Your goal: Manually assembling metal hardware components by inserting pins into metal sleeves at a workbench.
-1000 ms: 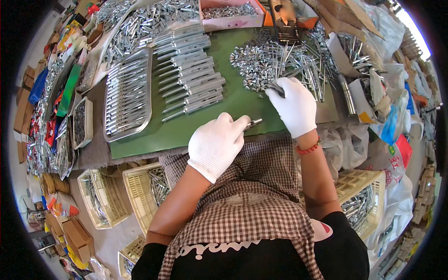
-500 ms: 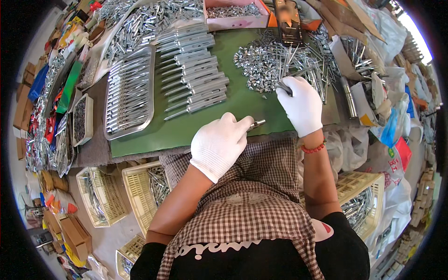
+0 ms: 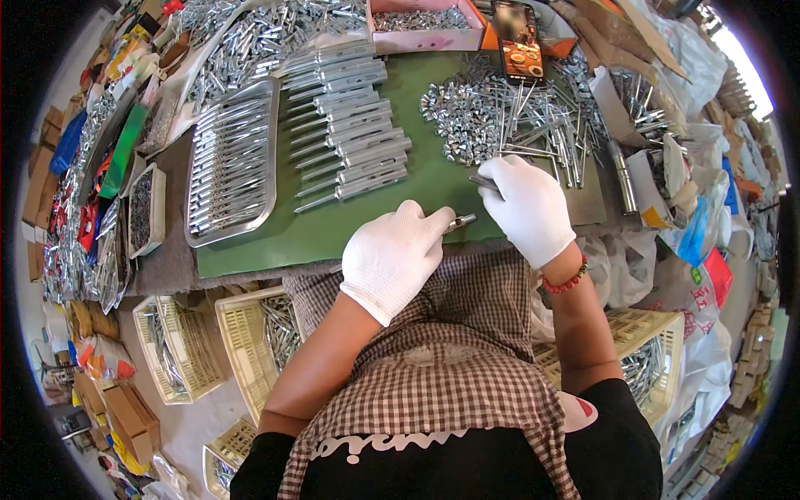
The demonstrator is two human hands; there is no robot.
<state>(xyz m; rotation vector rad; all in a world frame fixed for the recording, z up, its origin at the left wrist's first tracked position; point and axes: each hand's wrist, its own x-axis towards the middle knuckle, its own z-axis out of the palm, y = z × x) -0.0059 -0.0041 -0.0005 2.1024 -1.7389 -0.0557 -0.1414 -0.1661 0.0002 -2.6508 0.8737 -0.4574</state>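
My left hand [image 3: 392,258], in a white glove, is closed around a silvery metal tube [image 3: 460,222] near the green board's front edge. The tube's end pokes out past the thumb and forefinger. To its right, my gloved right hand [image 3: 527,208] pinches a small dark grey metal piece [image 3: 482,181], mostly hidden by the fingers. The two hands are apart. Beyond the right hand lie a heap of small metal nuts [image 3: 458,121] and a pile of thin metal pins [image 3: 554,129]. Left of these, metal tubes with thin rods [image 3: 358,146] rest in a row.
A metal tray [image 3: 272,179] of similar rods stands on the left of the green board [image 3: 283,254]. At the back are a pink box [image 3: 425,40] of small parts and a phone [image 3: 518,42]. Plastic crates [image 3: 242,350] with metal parts sit below the table.
My right hand has come away from the pin pile, nearer to me and slightly left, with the grey piece between its fingers. My left hand has barely moved.
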